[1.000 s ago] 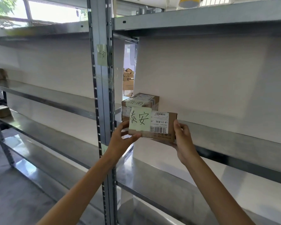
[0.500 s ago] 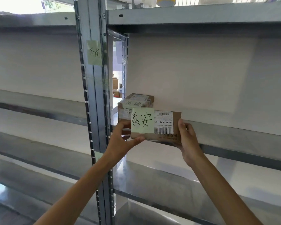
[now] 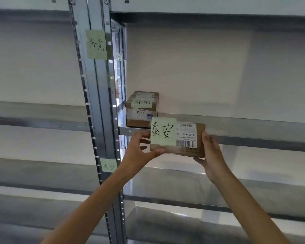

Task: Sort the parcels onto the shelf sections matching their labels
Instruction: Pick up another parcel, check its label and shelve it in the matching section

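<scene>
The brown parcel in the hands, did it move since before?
Yes. The brown cardboard parcel with the green note has slid right, judged against the taped brown box on the metal shelf, which it now overlaps less.

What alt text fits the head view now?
The left hand and right hand hold a parcel tagged 泰安 before a shelf. A parcel tagged 济南 sits on it; the upright bears a 济南 note above, a 泰安 note below.
</scene>
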{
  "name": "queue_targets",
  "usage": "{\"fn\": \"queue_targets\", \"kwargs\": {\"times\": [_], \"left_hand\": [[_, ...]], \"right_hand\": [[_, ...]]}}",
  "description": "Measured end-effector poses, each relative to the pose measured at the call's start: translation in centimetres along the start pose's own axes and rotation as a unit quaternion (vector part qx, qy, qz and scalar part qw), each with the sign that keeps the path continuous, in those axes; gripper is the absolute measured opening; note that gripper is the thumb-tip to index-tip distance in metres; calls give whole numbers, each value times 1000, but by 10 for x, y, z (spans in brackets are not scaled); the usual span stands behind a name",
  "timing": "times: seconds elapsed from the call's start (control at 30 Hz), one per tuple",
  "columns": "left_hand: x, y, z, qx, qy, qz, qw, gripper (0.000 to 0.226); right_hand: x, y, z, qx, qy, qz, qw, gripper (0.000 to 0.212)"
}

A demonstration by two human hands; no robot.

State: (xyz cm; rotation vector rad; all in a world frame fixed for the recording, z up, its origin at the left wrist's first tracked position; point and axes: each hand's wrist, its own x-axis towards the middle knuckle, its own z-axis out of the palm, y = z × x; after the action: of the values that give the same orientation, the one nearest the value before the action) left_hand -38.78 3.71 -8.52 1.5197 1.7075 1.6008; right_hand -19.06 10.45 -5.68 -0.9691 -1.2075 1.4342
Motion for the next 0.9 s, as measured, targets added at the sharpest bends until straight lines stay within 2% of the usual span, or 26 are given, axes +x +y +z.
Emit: {"fn": "queue_targets", "kwargs": {"times": [0.27,0.53,0.73,0.9], "left_hand": [[-6,-12,-8,-4,-7,-5,1000,62],[-13,-41,-18,12,-38,-15,999,61],[-24,-66,-15,8,-64,-61,996,67],[-25,-93,-12,18,-75,-131,988,69]], "right_hand": [[-11,11,6,-15,18,12,1000,42],[-18,36,10,-31,16,65,997,29],[-15,61,10,-39,16,115,992,29],[0,86,11,-58,8,167,984,34]]}}
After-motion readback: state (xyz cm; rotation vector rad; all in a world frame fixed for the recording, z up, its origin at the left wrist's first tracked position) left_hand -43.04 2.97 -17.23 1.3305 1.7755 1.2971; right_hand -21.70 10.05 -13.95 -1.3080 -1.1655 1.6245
